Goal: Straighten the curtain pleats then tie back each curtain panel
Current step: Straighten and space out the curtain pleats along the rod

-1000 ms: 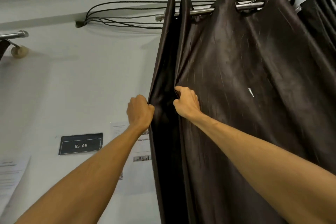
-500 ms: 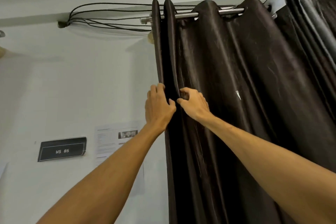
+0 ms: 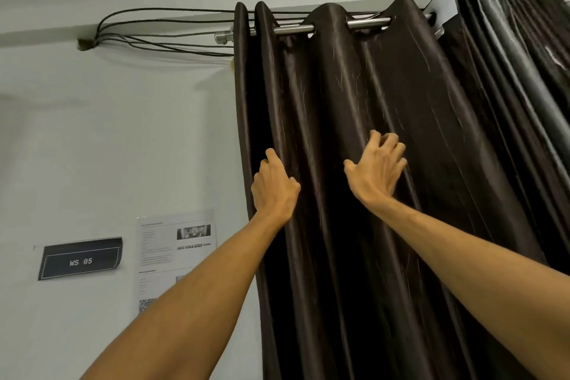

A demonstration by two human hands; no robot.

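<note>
A dark brown curtain panel (image 3: 416, 120) hangs by eyelets from a metal rod (image 3: 367, 22) and falls in deep pleats. My left hand (image 3: 274, 187) grips the second pleat from the panel's left edge at mid height; the thumb points up and the fingers are tucked behind the fold. My right hand (image 3: 377, 168) lies further right on the fabric over a wider pleat. Its fingers are bent and spread and look blurred, with no fold seen between them. No tie-back is in view.
More bunched curtains (image 3: 512, 40), dark and grey, hang tightly folded at the right end of the rod. Black cables (image 3: 154, 40) run along the white wall left of the rod. A "WS 05" sign (image 3: 80, 261) and a printed sheet (image 3: 175, 253) are stuck on the wall.
My right hand has let go of the pleat next to my left hand and moved right to a wider fold. My left hand has shifted from the panel's edge fold onto the second pleat.
</note>
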